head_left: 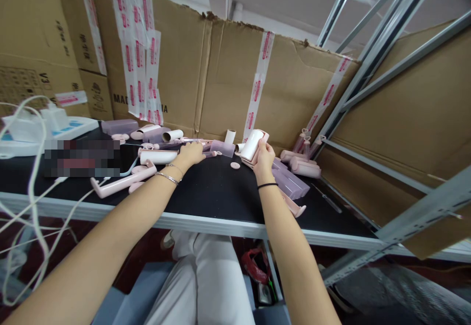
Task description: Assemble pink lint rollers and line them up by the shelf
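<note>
My right hand (264, 156) is closed around a lint roller (253, 144), a white paper roll with pink plastic parts, raised slightly above the black tabletop. On the left, my left hand (192, 152) reaches into a row of pink and purple parts, fingers bent down; what they grip, if anything, is hidden. A slim purple stick with a pink loop (213, 154) lies beside its fingertips. Nearer me are a white roll (159, 157) and a pink roller handle (125, 180). Between the hands are a translucent purple cover (222, 148) and a small pink disc (235, 165).
Purple covers (290, 180) and several pink-and-white rollers (305, 167) lie at right, near a thin screwdriver-like tool (327, 198). At left are a power strip (77, 128), white cables (35, 178) and a partly blurred phone (128, 158). Taped cardboard (221, 80) walls the back; metal shelf posts (368, 75) stand right.
</note>
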Demonstrator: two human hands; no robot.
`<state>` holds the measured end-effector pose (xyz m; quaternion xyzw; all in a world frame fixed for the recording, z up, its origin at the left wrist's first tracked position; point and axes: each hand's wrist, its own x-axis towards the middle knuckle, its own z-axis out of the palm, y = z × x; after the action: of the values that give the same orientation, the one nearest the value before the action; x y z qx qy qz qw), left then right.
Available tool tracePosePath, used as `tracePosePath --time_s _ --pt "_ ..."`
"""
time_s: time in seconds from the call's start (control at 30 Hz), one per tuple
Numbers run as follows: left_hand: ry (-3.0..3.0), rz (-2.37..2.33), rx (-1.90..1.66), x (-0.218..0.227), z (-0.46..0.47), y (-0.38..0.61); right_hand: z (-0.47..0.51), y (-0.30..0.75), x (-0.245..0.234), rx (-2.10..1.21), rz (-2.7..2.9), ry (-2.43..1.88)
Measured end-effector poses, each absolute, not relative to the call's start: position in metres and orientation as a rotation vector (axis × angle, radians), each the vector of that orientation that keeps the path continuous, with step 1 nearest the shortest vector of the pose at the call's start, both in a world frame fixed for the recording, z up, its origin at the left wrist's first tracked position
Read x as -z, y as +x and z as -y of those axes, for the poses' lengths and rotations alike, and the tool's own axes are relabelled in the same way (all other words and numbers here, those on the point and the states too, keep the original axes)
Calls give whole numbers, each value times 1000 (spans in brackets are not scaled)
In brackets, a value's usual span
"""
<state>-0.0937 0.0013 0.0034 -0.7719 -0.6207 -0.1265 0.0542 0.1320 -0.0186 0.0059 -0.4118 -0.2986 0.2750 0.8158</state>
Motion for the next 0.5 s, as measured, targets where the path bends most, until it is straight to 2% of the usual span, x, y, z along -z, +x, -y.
tracePosePath --time_s 0.17,0.4,0.5 --pt "-2376 1871 464 -4 -1 -94 15 136 -4 -612 662 -899" --pt "-3162 1395 1357 -3 6 -63 22 115 4 -678 889 -893" --pt "-3353 1227 1471 0 14 -47 33 108 -1 -639 1205 -943"
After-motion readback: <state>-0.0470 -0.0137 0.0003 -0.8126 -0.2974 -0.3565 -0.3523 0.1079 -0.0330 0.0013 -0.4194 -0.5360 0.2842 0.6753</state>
